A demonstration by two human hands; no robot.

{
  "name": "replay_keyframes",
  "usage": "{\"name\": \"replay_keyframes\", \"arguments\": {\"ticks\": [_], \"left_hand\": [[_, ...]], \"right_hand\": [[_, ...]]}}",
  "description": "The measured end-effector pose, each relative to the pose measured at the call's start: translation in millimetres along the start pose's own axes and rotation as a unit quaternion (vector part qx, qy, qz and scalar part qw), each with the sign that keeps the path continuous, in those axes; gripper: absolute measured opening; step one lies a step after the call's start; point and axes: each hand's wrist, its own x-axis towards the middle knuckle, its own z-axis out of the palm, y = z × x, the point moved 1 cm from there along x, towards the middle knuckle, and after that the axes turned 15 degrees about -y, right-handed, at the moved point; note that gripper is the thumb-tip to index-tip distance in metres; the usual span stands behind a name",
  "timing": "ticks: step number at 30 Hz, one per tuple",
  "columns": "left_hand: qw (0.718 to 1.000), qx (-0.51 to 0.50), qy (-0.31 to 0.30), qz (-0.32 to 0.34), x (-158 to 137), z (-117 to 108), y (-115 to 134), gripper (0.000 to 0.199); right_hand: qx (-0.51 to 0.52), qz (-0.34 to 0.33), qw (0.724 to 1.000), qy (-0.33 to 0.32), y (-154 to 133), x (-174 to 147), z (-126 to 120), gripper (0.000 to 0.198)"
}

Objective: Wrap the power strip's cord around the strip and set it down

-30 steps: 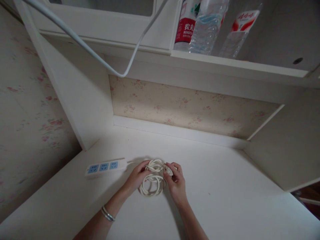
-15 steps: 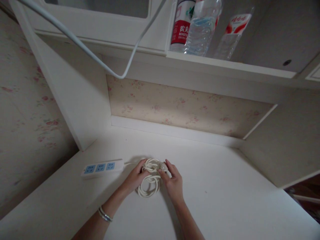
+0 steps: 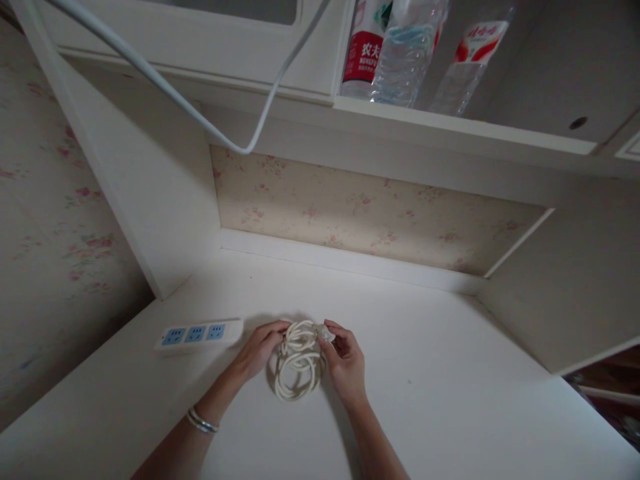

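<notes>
A cream power cord [image 3: 299,377] lies bundled in loops on the white desk, pinched in at its middle like a figure eight. My left hand [image 3: 260,350], with a silver bracelet on its wrist, has its fingers and thumb closed at the left edge of the upper loops. At the right end of the bundle, my right hand [image 3: 345,360] grips a pale, translucent plug [image 3: 324,332] between thumb and fingers. To the left lies a white power strip [image 3: 200,335] with blue socket faces; the cord's link to it is hidden behind my left hand.
The white desktop [image 3: 440,400] runs up to a flowered back panel [image 3: 360,207]. Overhead, a shelf [image 3: 450,125] bears several plastic bottles [image 3: 405,60]. A grey-white bent tube [image 3: 200,120] hangs across the upper left. Side panels [image 3: 140,173] stand at both ends.
My left hand has shifted slightly left, and its thumb no longer lies over the loops. The lower loops sit slightly lower in view. My right hand still grips the plug.
</notes>
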Motion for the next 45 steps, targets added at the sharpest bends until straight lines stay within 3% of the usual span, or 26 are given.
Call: {"name": "replay_keyframes", "arguments": {"ticks": [4,7,15,21,25,29,32,35,42,45], "left_hand": [[0.997,0.022,0.042,-0.063,4.2,7.4,-5.8,0.037],[0.997,0.048,0.042,-0.053,5.6,13.2,-8.0,0.035],[0.99,-0.041,0.101,-0.091,6.9,16.8,-11.5,0.038],[0.99,0.001,0.107,-0.091,7.6,15.9,-12.1,0.037],[0.989,0.018,0.125,-0.079,8.3,14.2,-13.5,0.037],[0.991,-0.006,0.117,-0.07,9.7,12.6,-15.9,0.037],[0.992,-0.027,0.106,-0.058,10.3,11.9,-17.1,0.036],[0.996,-0.037,0.072,-0.025,9.6,11.9,-16.3,0.034],[0.999,0.0,0.031,0.044,8.0,15.8,-3.1,0.031],[0.998,-0.034,0.042,0.028,10.1,17.7,-3.6,0.032]], "right_hand": [[-0.063,-0.007,0.997,-0.038,-4.4,-2.1,0.3,0.02],[-0.118,-0.026,0.991,-0.065,-9.2,-3.5,0.7,0.017],[-0.173,-0.06,0.977,-0.113,-9.9,-5.3,6.7,0.015],[-0.106,0.014,0.987,-0.121,-19.4,-3.8,3.9,0.022],[-0.068,0.054,0.992,-0.087,-17.6,0.6,-0.5,0.032],[-0.035,0.075,0.992,-0.092,-10.6,3.8,-0.9,0.03],[-0.033,0.033,0.995,-0.094,-11.1,3.8,0.8,0.026],[-0.059,-0.006,0.993,-0.107,-15.9,2.7,2.7,0.022],[-0.144,0.005,0.973,-0.178,-28.3,-1.5,12.0,0.024],[-0.144,-0.007,0.975,-0.171,-26.1,-1.8,14.2,0.025]]}}
